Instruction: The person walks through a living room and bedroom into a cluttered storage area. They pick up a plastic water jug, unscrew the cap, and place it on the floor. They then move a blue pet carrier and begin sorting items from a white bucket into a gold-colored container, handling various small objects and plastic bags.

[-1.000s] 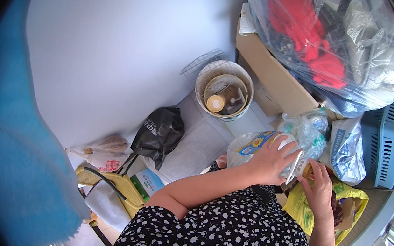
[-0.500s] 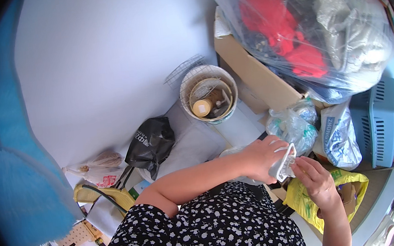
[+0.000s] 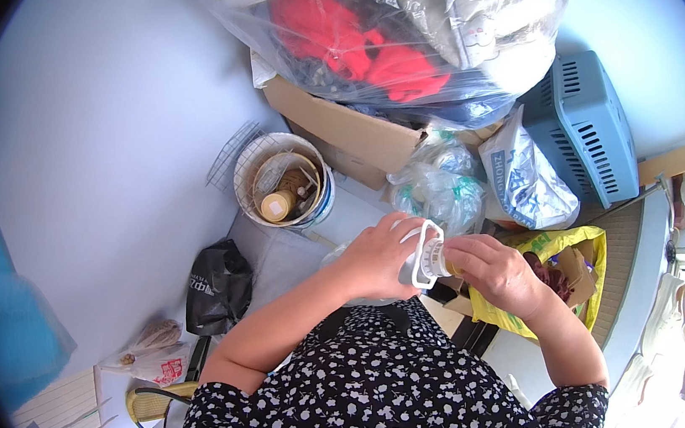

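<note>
My left hand (image 3: 377, 261) is closed around a pale, see-through plastic bottle (image 3: 408, 274), mostly hidden by the fingers and my body. A white loop handle (image 3: 422, 277) rings its ribbed neck (image 3: 434, 259), which points right. The fingers of my right hand (image 3: 493, 273) are pinched together at the neck's end. They cover whatever cap is there. Beneath my right hand, a yellow plastic bag (image 3: 497, 312) stands open with brown cardboard and dark red stuff in it.
Ahead are a bucket (image 3: 244, 183) with a wire rack (image 3: 226, 155), a cardboard box (image 3: 340, 121), a big clear bag of clothes (image 3: 423, 27) and crumpled clear bags (image 3: 434, 199). A blue pet carrier (image 3: 603, 125) and white sack (image 3: 525, 180) stand right; a black bag (image 3: 217, 287) lies left.
The view has swung right, so the surroundings sit further left. My right hand has shifted against the bottle, and more of the ribbed neck shows between my hands.
</note>
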The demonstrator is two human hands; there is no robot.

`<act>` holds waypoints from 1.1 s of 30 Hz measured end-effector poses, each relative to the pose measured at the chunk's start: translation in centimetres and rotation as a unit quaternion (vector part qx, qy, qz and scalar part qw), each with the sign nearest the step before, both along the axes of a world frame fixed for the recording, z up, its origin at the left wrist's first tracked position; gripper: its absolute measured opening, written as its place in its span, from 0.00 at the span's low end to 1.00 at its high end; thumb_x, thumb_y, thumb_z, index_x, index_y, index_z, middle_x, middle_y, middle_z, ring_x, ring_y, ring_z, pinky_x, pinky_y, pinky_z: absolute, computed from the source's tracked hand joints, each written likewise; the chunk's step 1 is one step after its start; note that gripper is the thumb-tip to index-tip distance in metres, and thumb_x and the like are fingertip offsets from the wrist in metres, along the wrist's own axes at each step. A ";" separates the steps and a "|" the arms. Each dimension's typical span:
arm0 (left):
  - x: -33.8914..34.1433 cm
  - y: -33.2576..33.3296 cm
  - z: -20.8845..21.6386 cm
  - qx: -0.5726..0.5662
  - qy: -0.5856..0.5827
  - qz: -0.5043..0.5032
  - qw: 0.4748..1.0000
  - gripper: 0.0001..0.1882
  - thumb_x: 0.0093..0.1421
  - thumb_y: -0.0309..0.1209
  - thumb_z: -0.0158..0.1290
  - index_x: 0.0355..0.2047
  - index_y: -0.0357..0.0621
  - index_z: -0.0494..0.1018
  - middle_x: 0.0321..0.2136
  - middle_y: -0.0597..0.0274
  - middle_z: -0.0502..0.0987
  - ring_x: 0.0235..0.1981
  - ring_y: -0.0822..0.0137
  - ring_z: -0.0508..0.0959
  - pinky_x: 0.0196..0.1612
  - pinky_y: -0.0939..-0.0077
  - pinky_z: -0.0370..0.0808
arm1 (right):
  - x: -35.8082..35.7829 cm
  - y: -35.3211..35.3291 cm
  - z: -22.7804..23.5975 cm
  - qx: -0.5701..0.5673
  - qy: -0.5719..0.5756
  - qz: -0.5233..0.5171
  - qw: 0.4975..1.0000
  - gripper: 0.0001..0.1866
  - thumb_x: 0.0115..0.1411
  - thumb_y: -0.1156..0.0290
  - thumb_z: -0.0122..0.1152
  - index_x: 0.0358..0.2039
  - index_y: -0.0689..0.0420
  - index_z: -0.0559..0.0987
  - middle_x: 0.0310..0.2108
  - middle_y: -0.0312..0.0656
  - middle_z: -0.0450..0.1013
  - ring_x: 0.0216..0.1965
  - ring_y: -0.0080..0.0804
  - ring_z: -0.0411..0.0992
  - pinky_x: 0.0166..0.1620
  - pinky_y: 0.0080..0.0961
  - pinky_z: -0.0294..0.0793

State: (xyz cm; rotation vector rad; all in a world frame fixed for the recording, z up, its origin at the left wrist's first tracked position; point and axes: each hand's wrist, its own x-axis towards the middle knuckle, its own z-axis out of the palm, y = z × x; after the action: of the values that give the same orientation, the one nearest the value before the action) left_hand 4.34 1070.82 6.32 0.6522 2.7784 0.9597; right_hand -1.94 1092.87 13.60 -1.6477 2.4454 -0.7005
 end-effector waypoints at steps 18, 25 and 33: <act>-0.4 2.4 4.4 0.087 0.038 -0.038 0.995 0.41 0.38 0.39 0.65 0.55 0.50 0.62 0.50 0.55 0.66 0.53 0.51 0.65 0.56 0.62 0.64 | 2.7 3.2 5.0 -0.010 -0.043 -0.048 0.998 0.29 0.45 0.64 0.69 0.48 0.58 0.71 0.51 0.47 0.66 0.45 0.49 0.71 0.43 0.35 0.75; -0.8 2.8 4.1 -0.017 0.028 -0.090 0.995 0.46 0.42 0.47 0.62 0.60 0.46 0.57 0.58 0.55 0.59 0.60 0.51 0.57 0.60 0.61 0.61 | 4.1 4.0 4.8 0.039 0.040 -0.122 0.991 0.20 0.48 0.69 0.64 0.42 0.59 0.71 0.31 0.42 0.69 0.32 0.38 0.74 0.34 0.29 0.75; -0.4 3.8 5.1 0.041 0.040 -0.071 0.996 0.40 0.40 0.40 0.65 0.54 0.49 0.62 0.53 0.55 0.63 0.57 0.53 0.61 0.60 0.64 0.61 | 4.5 5.3 5.2 -0.041 0.004 -0.114 0.993 0.23 0.46 0.77 0.62 0.45 0.57 0.72 0.42 0.44 0.69 0.39 0.43 0.73 0.40 0.32 0.75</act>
State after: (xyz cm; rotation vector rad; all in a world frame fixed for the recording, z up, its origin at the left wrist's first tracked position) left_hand 3.91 1074.62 11.37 0.9062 2.7276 1.0450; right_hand 2.58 1098.19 18.76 -1.4126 2.6722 -0.8354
